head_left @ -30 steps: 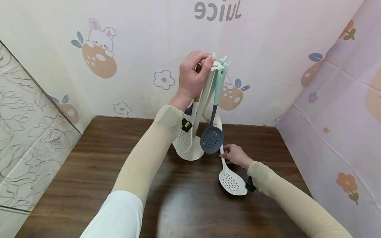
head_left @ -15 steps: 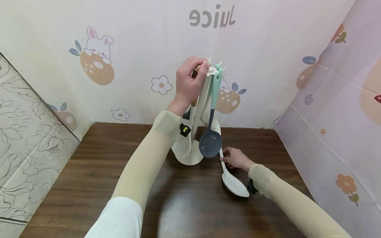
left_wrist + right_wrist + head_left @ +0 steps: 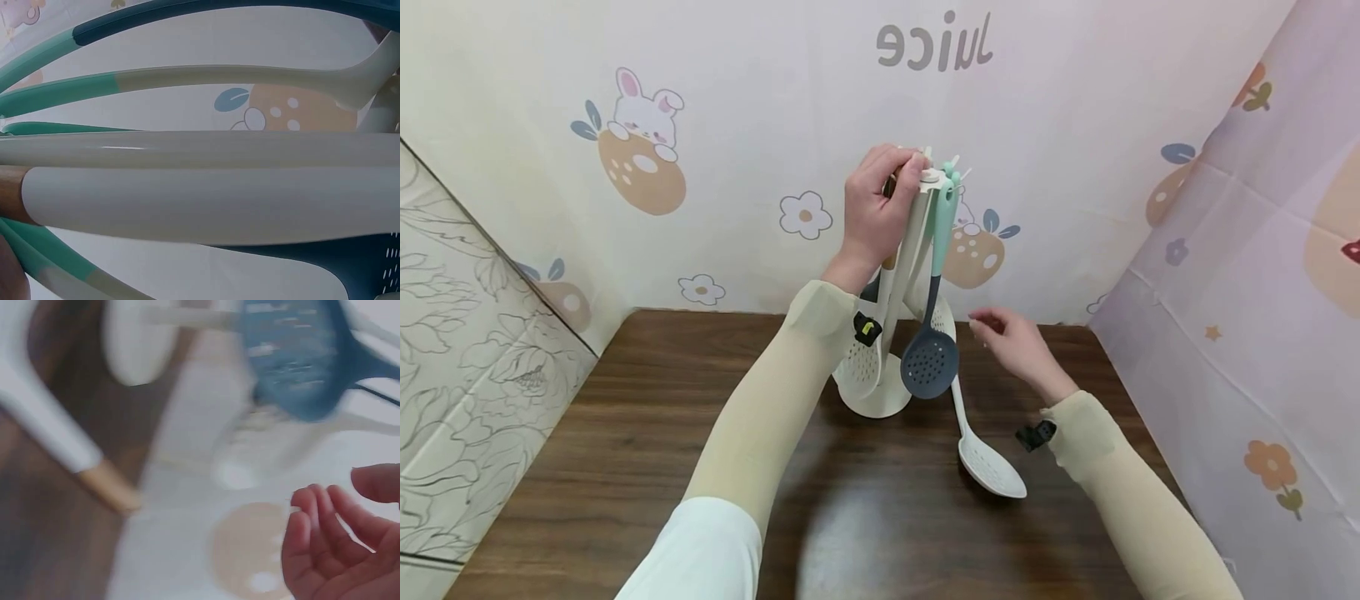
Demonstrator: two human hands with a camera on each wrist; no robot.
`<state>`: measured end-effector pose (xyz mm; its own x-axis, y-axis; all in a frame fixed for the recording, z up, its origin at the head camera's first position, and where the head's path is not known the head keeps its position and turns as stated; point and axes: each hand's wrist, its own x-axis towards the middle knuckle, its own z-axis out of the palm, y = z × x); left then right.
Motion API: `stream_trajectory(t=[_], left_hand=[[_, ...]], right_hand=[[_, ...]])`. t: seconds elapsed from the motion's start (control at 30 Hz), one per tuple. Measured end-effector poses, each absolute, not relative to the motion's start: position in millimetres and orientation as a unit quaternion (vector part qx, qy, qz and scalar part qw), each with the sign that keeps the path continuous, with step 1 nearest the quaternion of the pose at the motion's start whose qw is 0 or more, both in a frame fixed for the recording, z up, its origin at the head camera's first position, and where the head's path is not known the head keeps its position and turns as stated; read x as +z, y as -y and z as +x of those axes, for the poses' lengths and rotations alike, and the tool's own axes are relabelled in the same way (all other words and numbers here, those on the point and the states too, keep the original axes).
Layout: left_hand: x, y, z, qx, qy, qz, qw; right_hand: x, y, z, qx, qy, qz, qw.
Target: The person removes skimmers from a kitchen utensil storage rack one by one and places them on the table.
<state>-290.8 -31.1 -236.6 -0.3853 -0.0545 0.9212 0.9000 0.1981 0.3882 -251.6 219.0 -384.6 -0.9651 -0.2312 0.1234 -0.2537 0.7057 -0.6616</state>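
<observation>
My left hand (image 3: 880, 204) grips the top of a white utensil stand (image 3: 887, 402), its fingers curled over the stand's head beside a wooden-handled utensil. A dark grey slotted spoon (image 3: 929, 367) with a mint handle hangs on the stand's right side. A white slotted spoon (image 3: 991, 471) lies on the table to the right, bowl nearest me. Its far end passes behind the hanging spoon in the head view; the right wrist view shows its wooden handle end (image 3: 109, 487). My right hand (image 3: 1018, 346) is above the table, apart from the spoon, with loosely bent fingers around nothing.
More utensils hang around the stand, among them a white slotted one (image 3: 859, 367) on the left. The dark wooden table (image 3: 700, 467) ends at a printed backdrop (image 3: 737, 167) behind the stand. Another printed sheet (image 3: 1240, 350) rises on the right.
My right hand has let go of the white slotted spoon's handle and moved up and away from it. The spoon's bowl tilted earlier and now lies still. My left hand stays on the stand.
</observation>
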Motion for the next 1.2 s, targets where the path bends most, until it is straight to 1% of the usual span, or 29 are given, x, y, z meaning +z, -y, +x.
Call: stream_trajectory(t=[0.13, 0.2, 0.33, 0.47, 0.57, 0.67, 0.83, 1.03, 1.2], left_hand=[[-247.5, 30.8, -308.4, -0.539, 0.638, -0.332, 0.438], [-249.6, 31.3, -312.4, -0.539, 0.637, -0.335, 0.438], [-248.1, 33.0, -313.7, -0.533, 0.636, -0.345, 0.438], [-244.6, 34.2, -308.9, -0.529, 0.643, -0.346, 0.432], [-236.2, 34.3, -294.0, -0.531, 0.644, -0.341, 0.432], [-234.0, 33.5, -290.6, -0.535, 0.643, -0.337, 0.432], [-245.4, 33.4, -311.5, -0.534, 0.647, -0.337, 0.427], [-246.9, 34.8, -313.4, -0.534, 0.646, -0.344, 0.424], [-245.8, 34.9, -311.1, -0.543, 0.647, -0.342, 0.411]], right_hand=[[-356.3, -204.3, -242.3, 0.416, 0.893, 0.155, 0.077], [-345.6, -196.2, -236.6, 0.433, 0.88, 0.167, 0.097], [-330.4, -182.0, -226.5, 0.457, 0.862, 0.187, 0.117], [-321.3, -170.7, -221.4, 0.472, 0.851, 0.195, 0.121], [-317.6, -163.6, -221.3, 0.48, 0.845, 0.2, 0.122], [-316.6, -158.3, -225.2, 0.494, 0.838, 0.2, 0.118], [-318.4, -151.1, -236.4, 0.522, 0.825, 0.196, 0.095], [-325.8, -144.5, -244.5, 0.55, 0.805, 0.211, 0.068], [-329.9, -140.6, -242.2, 0.551, 0.803, 0.219, 0.054]])
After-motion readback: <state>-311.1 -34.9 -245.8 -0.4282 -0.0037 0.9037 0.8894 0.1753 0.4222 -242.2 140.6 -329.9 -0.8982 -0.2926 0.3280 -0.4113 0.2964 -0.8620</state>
